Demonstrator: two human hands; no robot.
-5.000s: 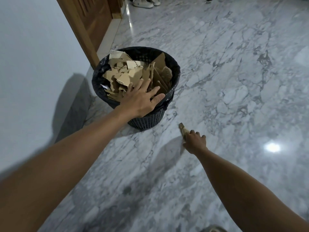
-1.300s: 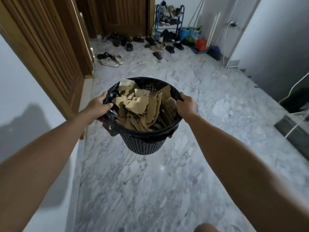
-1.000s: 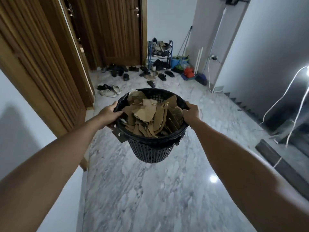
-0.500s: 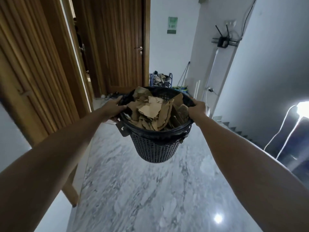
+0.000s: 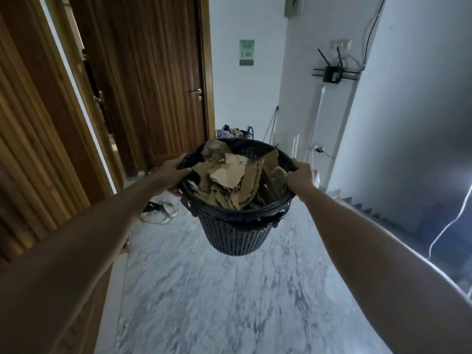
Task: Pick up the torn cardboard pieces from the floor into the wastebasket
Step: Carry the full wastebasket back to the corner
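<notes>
Basket [image 5: 235,233] up in the air over the marble floor [image 5: 229,302], gripped at the rim from both sides; left hand [image 5: 171,167] curled over the left edge with thumb on the liner [image 5: 245,145], right hand [image 5: 301,175] wrapped round the right edge. Stuffed to the top with torn cardboard [image 5: 231,172]; wooden door [image 5: 158,80] straight ahead, white shoes [image 5: 159,212] on the floor just past the left arm.

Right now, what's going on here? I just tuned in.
A person holds a black wastebasket up off the floor, the left hand and the right hand each gripping its rim on opposite sides. It is heaped with torn cardboard pieces. No pieces show on the visible floor. Shoes lie by the wooden door.
</notes>
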